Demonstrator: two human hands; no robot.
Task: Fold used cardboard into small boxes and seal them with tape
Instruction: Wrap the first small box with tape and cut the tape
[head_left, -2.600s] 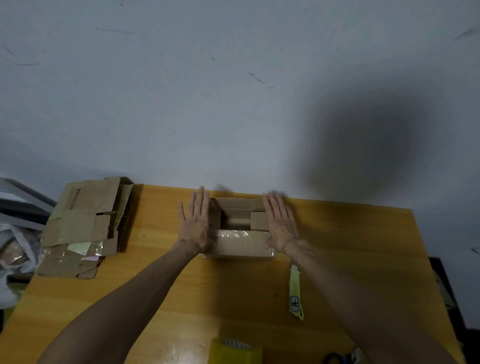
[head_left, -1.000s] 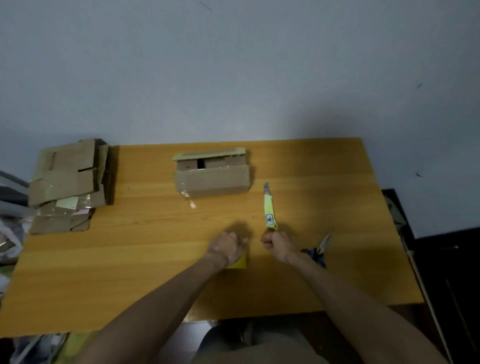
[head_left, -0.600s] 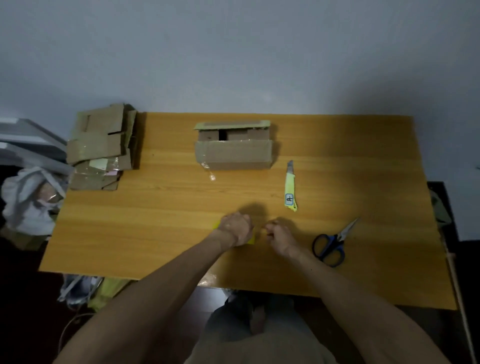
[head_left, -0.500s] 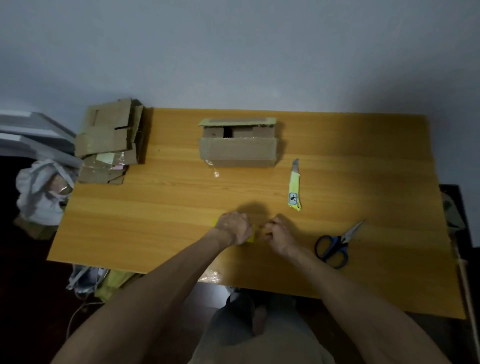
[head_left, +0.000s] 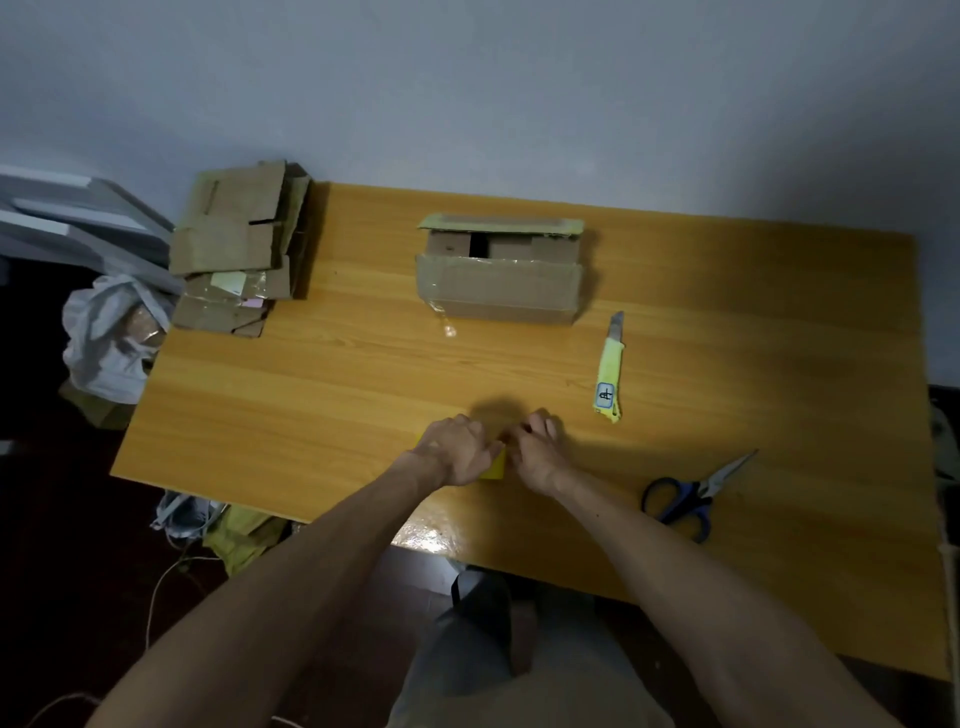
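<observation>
**Two grips meet over a yellow object near the front of the desk**

We see a small yellow object (head_left: 496, 466) lying on the desk (head_left: 311, 395) close to its near edge, mostly hidden, so we cannot tell what it is. The left grip (head_left: 457, 449) is curled over it and holds it down. The right grip (head_left: 537, 449) sits just beside its right edge with the fingers bent; we cannot tell whether it pinches anything. Further back stands the cardboard box (head_left: 498, 291), well apart from both grips, its top not closed, its far flap raised, and clear tape across its front with a loose strand trailing onto the desk at the left corner. A yellow utility knife (head_left: 609, 371) lies to the right of the box, and blue-handled scissors (head_left: 685, 501) lie nearer us on the right. A stack of flattened cardboard (head_left: 234, 249) rests on the far left corner
</observation>
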